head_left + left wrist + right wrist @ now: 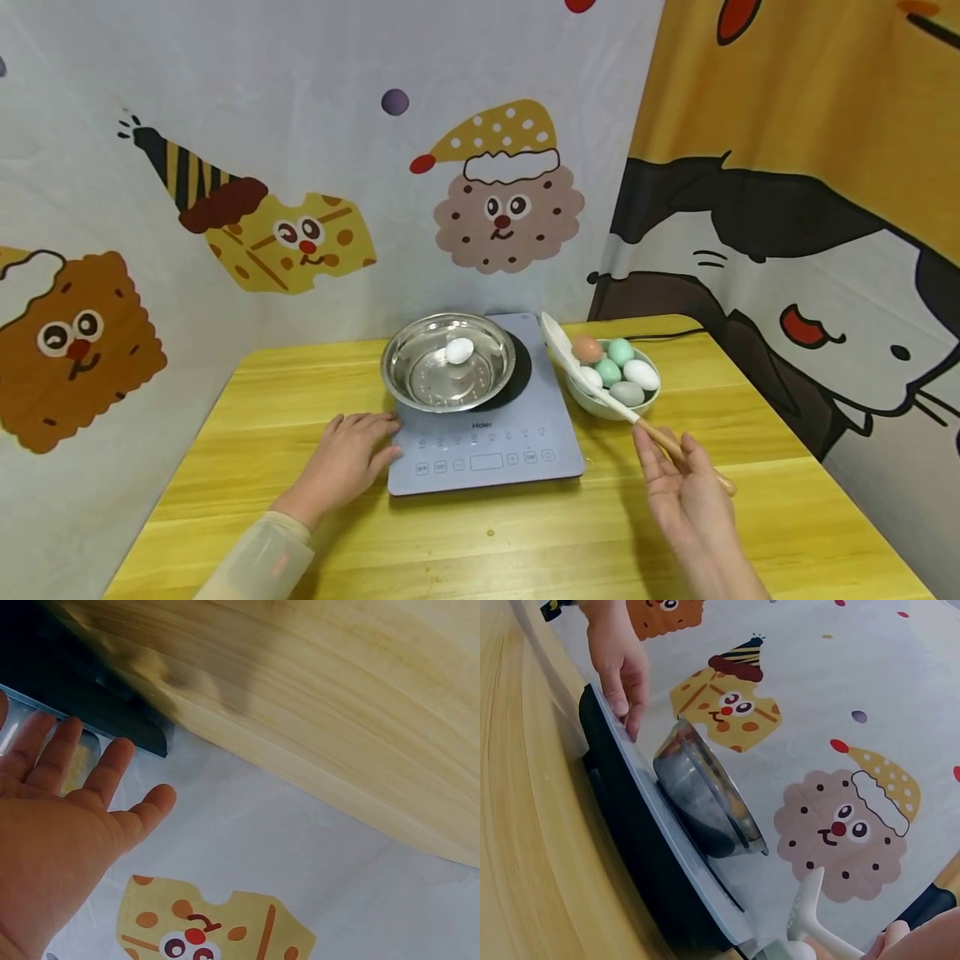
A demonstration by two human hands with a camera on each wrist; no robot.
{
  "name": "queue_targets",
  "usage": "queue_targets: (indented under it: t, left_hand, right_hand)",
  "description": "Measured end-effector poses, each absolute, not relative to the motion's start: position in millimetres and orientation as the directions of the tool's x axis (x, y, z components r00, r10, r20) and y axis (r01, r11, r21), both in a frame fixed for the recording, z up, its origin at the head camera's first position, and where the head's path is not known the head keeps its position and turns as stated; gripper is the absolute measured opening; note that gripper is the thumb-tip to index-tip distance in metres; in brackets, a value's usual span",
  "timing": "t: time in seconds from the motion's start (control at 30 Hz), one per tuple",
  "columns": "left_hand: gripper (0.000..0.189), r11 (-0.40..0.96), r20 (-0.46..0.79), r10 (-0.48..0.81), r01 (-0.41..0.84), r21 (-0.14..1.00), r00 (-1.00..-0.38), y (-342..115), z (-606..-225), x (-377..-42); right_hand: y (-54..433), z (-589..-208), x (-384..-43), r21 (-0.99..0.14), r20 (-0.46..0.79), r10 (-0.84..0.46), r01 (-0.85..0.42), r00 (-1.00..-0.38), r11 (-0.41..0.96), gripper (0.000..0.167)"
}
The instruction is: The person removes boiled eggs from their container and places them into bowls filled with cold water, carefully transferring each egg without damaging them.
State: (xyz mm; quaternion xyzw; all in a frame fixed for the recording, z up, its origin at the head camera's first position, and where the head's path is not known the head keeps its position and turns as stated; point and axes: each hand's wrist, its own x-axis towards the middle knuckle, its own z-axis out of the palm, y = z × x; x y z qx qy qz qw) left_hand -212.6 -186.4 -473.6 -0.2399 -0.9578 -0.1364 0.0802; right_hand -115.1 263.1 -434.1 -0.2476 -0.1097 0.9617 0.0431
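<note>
My right hand (690, 500), palm turned up, holds a slotted spoon (561, 348) by its wooden handle, between thumb and fingers. The spoon's pale head (805, 904) leans over the left side of a bowl (600, 408) of several brown, green, white and grey eggs. My left hand (345, 458) rests at the left edge of a pale Haier induction cooker (487, 483), its fingers loosely extended. On the cooker stands a round metal pan (397, 390), with one white egg (459, 351) inside.
All of this stands on a yellow wood-grain table (450, 542). A curtain (300, 125) with cartoon prints hangs right behind the table's back edge and along the sides. A black cord (667, 337) runs behind the egg bowl.
</note>
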Motion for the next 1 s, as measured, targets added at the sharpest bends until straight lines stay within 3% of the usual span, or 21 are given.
queue_targets:
  t: [0.23, 0.37, 0.53, 0.67, 0.73, 0.8, 0.87, 0.93, 1.0]
  left_hand:
    - [0.044, 0.848, 0.219, 0.434, 0.478, 0.230, -0.874, -187, -473, -211]
    - [0.044, 0.849, 0.211, 0.433, 0.475, 0.233, -0.876, -187, -473, -211]
    - [0.044, 0.849, 0.208, 0.435, 0.476, 0.230, -0.876, -188, -472, -211]
    - [0.044, 0.849, 0.207, 0.436, 0.477, 0.228, -0.876, -188, -473, -212]
    - [0.044, 0.851, 0.206, 0.435, 0.475, 0.224, -0.877, -189, -472, -212]
    - [0.044, 0.855, 0.204, 0.432, 0.471, 0.217, -0.878, -190, -473, -212]
    - [0.045, 0.858, 0.197, 0.431, 0.468, 0.213, -0.880, -190, -473, -212]
    - [0.046, 0.859, 0.190, 0.430, 0.465, 0.213, -0.882, -189, -473, -213]
    - [0.046, 0.859, 0.186, 0.431, 0.465, 0.216, -0.883, -189, -473, -213]
  right_hand:
    - [266, -432, -118, -0.230, -0.466, 0.126, -0.017, -0.876, -0.973, 0.028]
    - [265, -431, -113, -0.261, -0.393, 0.136, -0.032, -0.909, -0.965, 0.020]
    - [249, -420, -110, -0.534, -0.104, 0.264, -0.170, -0.959, -0.828, 0.024]
    - [232, -401, -120, -0.801, 0.229, 0.310, -0.360, -0.923, -0.478, 0.030]
    - [225, -394, -132, -0.837, 0.434, 0.224, -0.483, -0.872, -0.256, 0.032]
    - [218, -390, -148, -0.764, 0.644, 0.070, -0.645, -0.762, 0.004, 0.031]
    - [211, -388, -166, -0.579, 0.782, -0.097, -0.775, -0.616, 0.253, 0.028]
    - [204, -388, -182, -0.350, 0.849, -0.226, -0.828, -0.478, 0.437, 0.029]
    - [198, -388, -195, -0.182, 0.866, -0.306, -0.821, -0.394, 0.541, 0.039]
